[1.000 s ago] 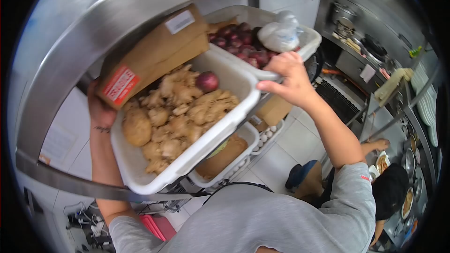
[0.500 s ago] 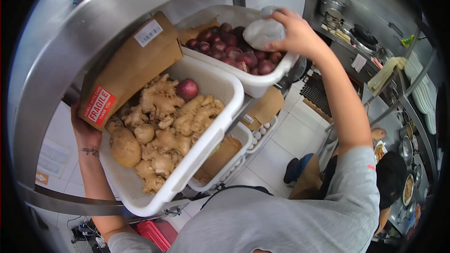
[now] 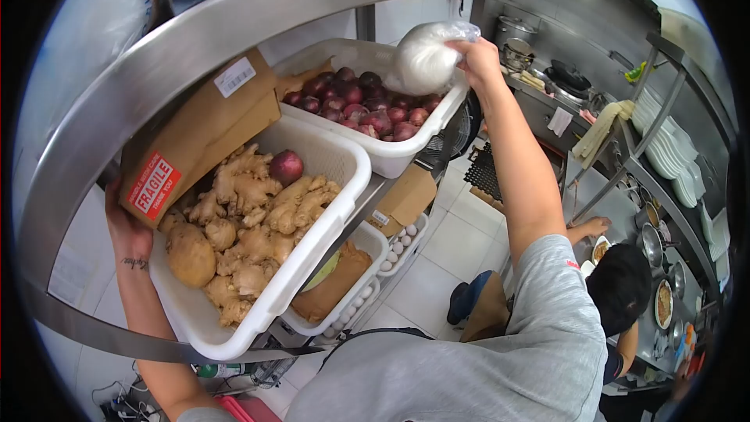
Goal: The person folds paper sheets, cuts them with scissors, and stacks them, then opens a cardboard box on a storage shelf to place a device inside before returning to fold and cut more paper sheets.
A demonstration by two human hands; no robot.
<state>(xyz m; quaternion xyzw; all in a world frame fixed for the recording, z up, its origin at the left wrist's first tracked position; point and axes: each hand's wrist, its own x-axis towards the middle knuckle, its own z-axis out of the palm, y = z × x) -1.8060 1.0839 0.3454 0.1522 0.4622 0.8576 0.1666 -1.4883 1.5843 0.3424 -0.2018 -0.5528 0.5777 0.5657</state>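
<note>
My right hand (image 3: 480, 61) pinches the gathered top of a clear plastic bag (image 3: 426, 61) filled with something white. It hangs over the far end of a white basket (image 3: 405, 151) of red onions (image 3: 351, 101). With my left hand (image 3: 129, 228) I grip the lower end of a cardboard box (image 3: 199, 129) bearing a red FRAGILE label; some fingers are hidden behind it. The box leans over the nearer white basket (image 3: 353, 180). That basket holds ginger (image 3: 248, 211), a potato (image 3: 190, 254) and a single red onion (image 3: 287, 166).
A steel shelf frame (image 3: 74, 141) curves around the baskets. Below are a lower basket (image 3: 375, 244) and eggs (image 3: 398, 247). A co-worker (image 3: 621, 285) is at a steel counter with dishes on the right. White plates (image 3: 664, 144) are stacked on a rack.
My right hand has shifted its hold from around the bag to its top, and the bag now hangs more fully in sight. The view has shifted slightly; my left hand stays on the box.
</note>
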